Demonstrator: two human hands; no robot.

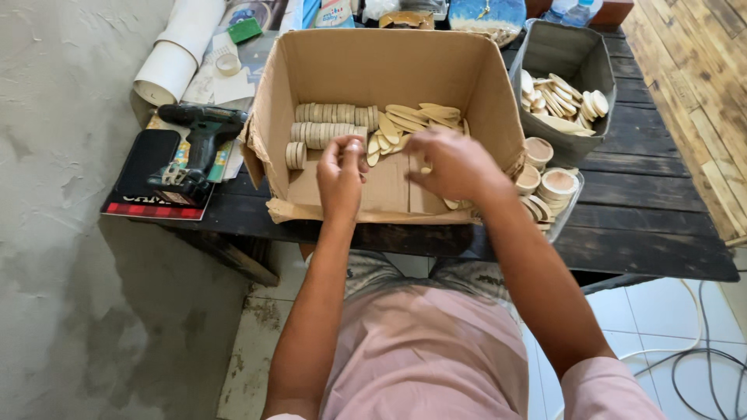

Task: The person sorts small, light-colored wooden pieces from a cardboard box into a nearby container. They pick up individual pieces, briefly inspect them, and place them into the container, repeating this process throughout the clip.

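An open cardboard box [389, 62] stands on a dark wooden table [646, 210]. Inside lie rows of pale wooden discs on edge [331, 124] and a loose heap of oval wooden pieces [416, 117]. My left hand [341, 175] is inside the box near its front, pinching one small wooden disc [354, 145] at the end of a row. My right hand [451, 163] reaches in beside it, palm down, fingers curled over loose pieces; what it holds is hidden.
A grey bin [568, 54] with more oval wooden pieces stands at the back right. Small round wooden cups [556, 184] sit in a clear tray right of the box. A cordless drill [194, 144], white rolls [171, 62] and tape [227, 64] lie left. Cables [700, 365] run over the floor.
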